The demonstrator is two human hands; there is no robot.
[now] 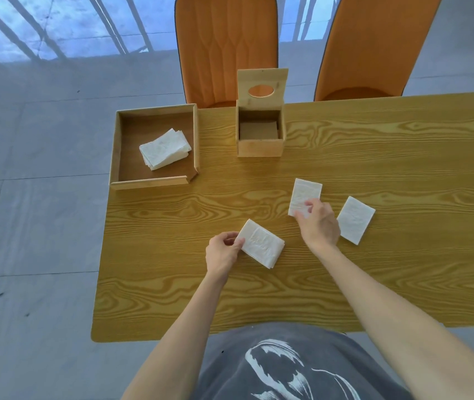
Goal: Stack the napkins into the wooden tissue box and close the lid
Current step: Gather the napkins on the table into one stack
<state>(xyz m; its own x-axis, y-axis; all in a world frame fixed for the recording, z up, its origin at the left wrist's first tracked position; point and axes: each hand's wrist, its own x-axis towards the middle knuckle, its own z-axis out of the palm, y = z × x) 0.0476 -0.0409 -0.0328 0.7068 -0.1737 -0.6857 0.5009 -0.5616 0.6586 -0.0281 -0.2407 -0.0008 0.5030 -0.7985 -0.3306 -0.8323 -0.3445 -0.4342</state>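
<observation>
The wooden tissue box stands at the table's far side, its lid with an oval hole raised upright. Nothing white shows inside it. My left hand pinches the left edge of a small stack of folded white napkins lying on the table. My right hand grips the near corner of a single folded napkin. A third napkin lies flat just right of my right hand. A loose pile of napkins rests in the wooden tray at the far left.
Two orange chairs stand behind the wooden table. The tray sits at the table's left edge, with grey floor beyond it. Bare tabletop stretches to the right and toward me.
</observation>
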